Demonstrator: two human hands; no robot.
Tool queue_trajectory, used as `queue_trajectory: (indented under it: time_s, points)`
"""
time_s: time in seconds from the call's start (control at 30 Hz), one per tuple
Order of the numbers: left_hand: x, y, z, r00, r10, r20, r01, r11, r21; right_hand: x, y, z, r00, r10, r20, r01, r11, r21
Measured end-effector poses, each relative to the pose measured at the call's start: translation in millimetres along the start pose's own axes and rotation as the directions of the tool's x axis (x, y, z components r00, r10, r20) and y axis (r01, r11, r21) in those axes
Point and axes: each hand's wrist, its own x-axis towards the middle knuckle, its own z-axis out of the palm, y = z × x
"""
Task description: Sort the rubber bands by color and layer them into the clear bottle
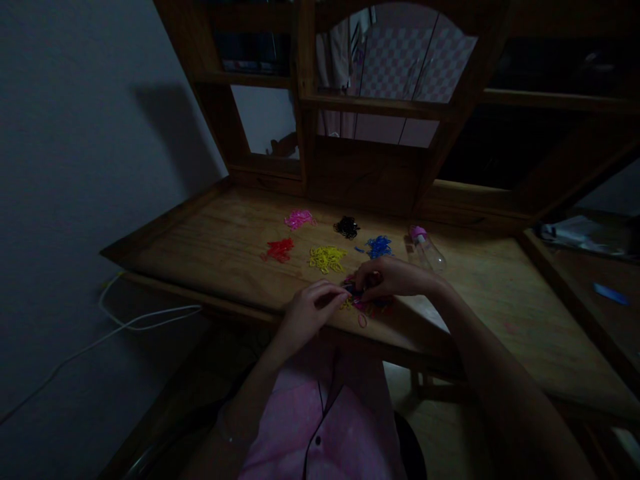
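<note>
My left hand is at the front of the desk, thumb and forefinger pressed together at the left side of a mixed pile of small coloured pieces. From the right, my right hand reaches over the same pile with its fingers curled down into it. Whatever each pinch holds is too small and dark to make out. A single pink loop lies just in front of the pile. Behind my hands are separate heaps of small thin pieces: yellow, blue, red, black and pink.
A clear bottle with a pink top lies right of the blue heap. Wooden shelving with a mirror rises at the back of the desk. A white cable hangs at the left, beside the wall.
</note>
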Motion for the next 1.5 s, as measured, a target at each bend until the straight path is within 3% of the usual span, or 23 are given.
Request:
queue_trajectory:
  time_s: [0.27,0.57,1.0,1.3,1.5]
  points:
    - [-0.7,0.8,-1.1,1.000,0.009,0.009,-0.009,1.000,0.004,-2.0,5.6,-7.9,0.999,-0.025,-0.037,0.028,0.994,0.106]
    - [-1.0,1.6,-2.5,1.000,0.014,0.017,-0.014,1.000,-0.016,-2.9,8.5,-7.9,1.000,0.010,-0.019,-0.003,0.951,0.310]
    - [-1.3,2.6,-4.3,1.000,-0.001,0.030,0.002,1.000,-0.026,-4.7,4.5,-12.8,0.997,0.071,0.004,-0.064,0.883,0.465]
    - [6.1,-0.1,16.4,0.974,-0.161,-0.156,0.121,0.963,-0.239,6.2,4.3,0.5,0.992,0.081,-0.102,-0.008,0.819,0.574]
    - [8.0,13.4,20.6,0.991,0.002,-0.132,-0.019,0.992,-0.127,12.4,3.7,9.8,0.991,0.042,-0.127,0.044,0.792,0.609]
